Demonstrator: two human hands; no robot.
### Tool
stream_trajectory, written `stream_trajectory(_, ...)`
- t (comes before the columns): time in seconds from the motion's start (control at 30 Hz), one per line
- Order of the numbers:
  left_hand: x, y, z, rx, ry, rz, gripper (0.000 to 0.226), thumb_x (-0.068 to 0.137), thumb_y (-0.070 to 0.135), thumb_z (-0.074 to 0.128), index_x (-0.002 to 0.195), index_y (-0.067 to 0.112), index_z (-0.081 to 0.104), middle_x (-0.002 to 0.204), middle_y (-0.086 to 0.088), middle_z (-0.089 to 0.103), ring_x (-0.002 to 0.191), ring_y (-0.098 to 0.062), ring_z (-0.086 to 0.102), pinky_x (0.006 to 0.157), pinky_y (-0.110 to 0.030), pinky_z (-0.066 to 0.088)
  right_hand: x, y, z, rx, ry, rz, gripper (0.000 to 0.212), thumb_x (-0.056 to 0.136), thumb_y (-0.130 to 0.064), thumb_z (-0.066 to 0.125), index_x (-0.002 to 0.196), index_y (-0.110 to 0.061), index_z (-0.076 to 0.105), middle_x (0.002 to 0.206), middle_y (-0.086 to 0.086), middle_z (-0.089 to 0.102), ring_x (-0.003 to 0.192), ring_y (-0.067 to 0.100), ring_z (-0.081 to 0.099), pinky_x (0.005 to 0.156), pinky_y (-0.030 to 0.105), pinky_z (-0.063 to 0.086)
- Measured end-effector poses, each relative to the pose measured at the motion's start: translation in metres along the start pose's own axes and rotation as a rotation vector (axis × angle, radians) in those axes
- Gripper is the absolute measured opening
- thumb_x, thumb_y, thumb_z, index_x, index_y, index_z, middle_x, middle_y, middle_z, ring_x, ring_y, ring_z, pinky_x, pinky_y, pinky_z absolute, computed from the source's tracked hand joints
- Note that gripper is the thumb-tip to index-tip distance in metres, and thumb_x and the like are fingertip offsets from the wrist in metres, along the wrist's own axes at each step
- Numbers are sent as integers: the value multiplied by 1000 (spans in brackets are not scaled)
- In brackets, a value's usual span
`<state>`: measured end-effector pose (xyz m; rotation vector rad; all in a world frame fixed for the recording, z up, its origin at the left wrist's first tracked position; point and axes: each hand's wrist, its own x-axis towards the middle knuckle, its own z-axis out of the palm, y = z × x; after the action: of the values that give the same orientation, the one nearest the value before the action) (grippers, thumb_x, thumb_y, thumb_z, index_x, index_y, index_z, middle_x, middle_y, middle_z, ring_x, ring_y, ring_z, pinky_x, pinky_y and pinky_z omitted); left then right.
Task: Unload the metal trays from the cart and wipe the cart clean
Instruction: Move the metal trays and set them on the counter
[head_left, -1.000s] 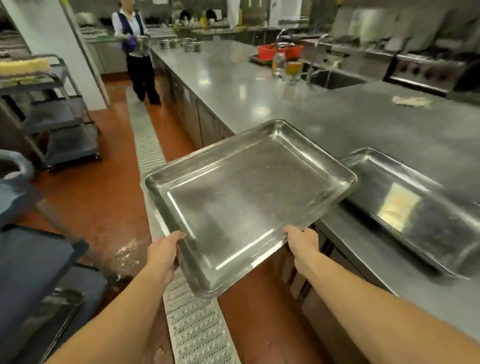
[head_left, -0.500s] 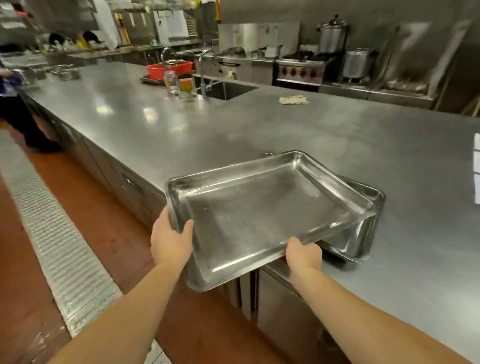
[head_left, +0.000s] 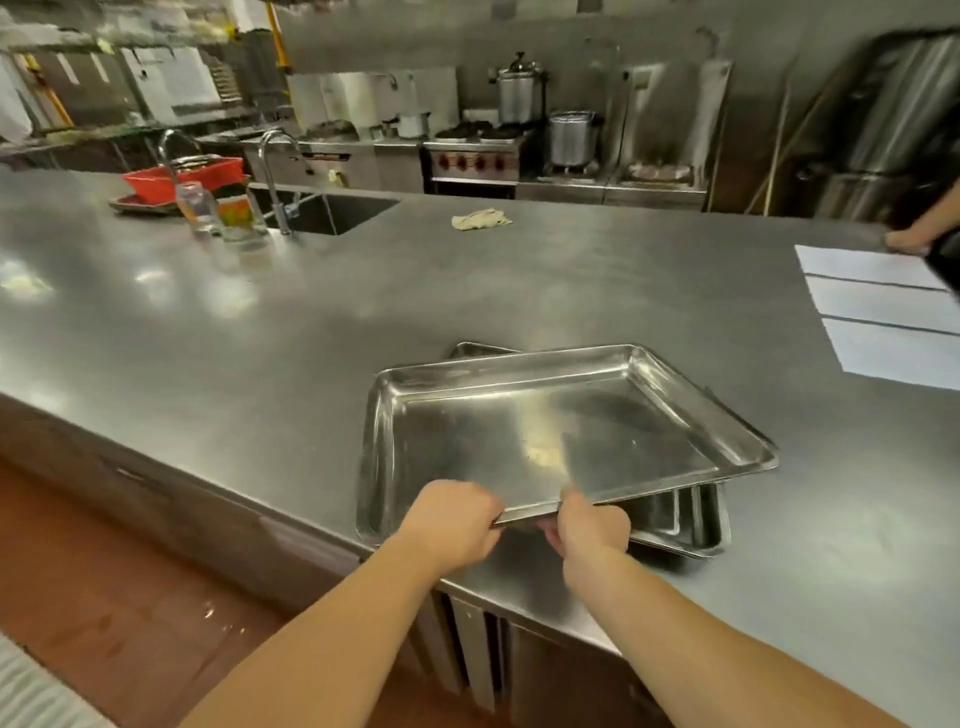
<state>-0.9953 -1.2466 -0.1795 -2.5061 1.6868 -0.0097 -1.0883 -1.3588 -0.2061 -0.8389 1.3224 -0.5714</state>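
Gripping the near rim of the upper metal tray (head_left: 561, 431), the left hand (head_left: 452, 525) and the right hand (head_left: 589, 530) sat close together, each with its fingers curled round that edge. The tray lay skewed over a lower metal tray (head_left: 693, 525), whose near right corner stuck out beneath it and whose far corner showed just past the upper tray's far left edge. Along the right side the upper tray's rim overhung the lower one. Both trays sat on the steel counter (head_left: 311, 322), just inside its front edge, the upper tray's near left corner almost at the lip.

Bare steel ran wide to the left of the trays and beyond them. White paper sheets (head_left: 883, 312) lay well apart to the right, reaching the frame's edge, where another person's hand (head_left: 909, 240) rested at their far corner. A crumpled cloth (head_left: 480, 219) lay far back, near the sunken sink (head_left: 337, 210) with its curved faucet (head_left: 275, 171). A red bin (head_left: 182, 179) stood at the far left. Below the counter's front edge, reddish floor (head_left: 130, 623) lay open on the left.
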Motion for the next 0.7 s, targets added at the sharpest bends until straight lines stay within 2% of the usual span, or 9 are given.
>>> stream_trajectory(0.1,11,-26,9,-4,-18,45,20,92,31,45,98,18,59,103,-5,65,96,-30,60,70,-35,39,-7,5,21,47,56,19,18,85,-22,62,81,-5,55,71,13,67,63,27,67,78,43,58)
stream_trajectory(0.2,17,-50,17,-82,23,78,17,92,28,44,96,19,58,102,-4,64,95,-29,59,67,-33,34,-15,11,37,109,114,54,16,86,-15,58,75,-6,53,68,10,64,62,23,66,76,39,57)
stream_trajectory(0.4,23,-78,27,-95,79,168,14,94,31,44,96,27,58,102,2,66,97,-24,59,76,-34,30,-25,19,58,180,166,86,15,87,-18,60,81,-6,54,67,9,65,64,19,67,78,35,56)
stream_trajectory(0.5,24,-87,32,-102,66,176,14,93,30,44,98,27,58,102,3,66,96,-23,59,80,-35,28,-27,24,64,193,148,101,16,89,-18,60,92,-3,57,75,10,66,67,17,68,75,32,56)
stream_trajectory(0.6,26,-91,33,-99,67,163,15,94,27,45,100,28,59,102,4,65,95,-22,59,82,-34,26,-26,26,67,195,113,103,19,91,-18,60,100,-2,56,92,12,68,71,16,68,67,29,55)
stream_trajectory(0.7,27,-92,34,-96,86,77,16,94,24,45,100,27,59,100,4,64,95,-23,58,82,-35,27,-25,27,67,161,63,83,20,90,-21,63,97,-3,58,96,13,68,79,19,69,74,31,56)
